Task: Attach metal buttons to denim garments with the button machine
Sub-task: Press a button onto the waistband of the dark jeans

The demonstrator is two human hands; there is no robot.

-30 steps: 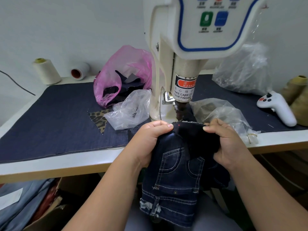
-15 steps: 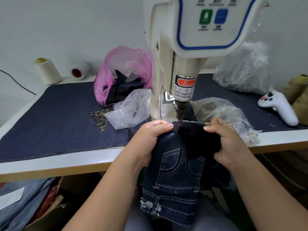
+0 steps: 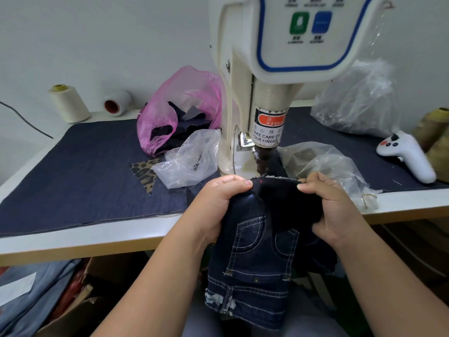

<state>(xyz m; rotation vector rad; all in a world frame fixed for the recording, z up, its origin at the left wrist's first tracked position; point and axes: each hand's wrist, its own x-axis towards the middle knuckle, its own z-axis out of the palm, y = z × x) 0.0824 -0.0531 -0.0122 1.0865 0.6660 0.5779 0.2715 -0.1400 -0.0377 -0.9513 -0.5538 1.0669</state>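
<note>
a: both hands are on the denim garment [image 3: 255,259] at the front edge of the table [image 3: 121,235], right under the button machine [image 3: 267,76].
b: the left hand [image 3: 218,203] has its fingers curled over the top left of the fabric, thumb tip pressed on the dark fold. the right hand [image 3: 332,207] grips the top right the same way, thumb pointing inward.
a: so the upper edge sits stretched between the two thumbs, and there's a red light dot [image 3: 261,181] on the cloth just beside the left thumb.
b: the machine's dark plunger [image 3: 263,159] hangs just behind that frayed edge, below the warning label [image 3: 268,130].
a: the rest of the garment, white stitched pockets showing, hangs down off the table toward the lap.
b: around it: a pink bag [image 3: 179,108] of scraps, a clear bag [image 3: 192,159] to the left, another clear bag [image 3: 325,161] behind the right hand, a white controller [image 3: 408,154] far right.
</note>
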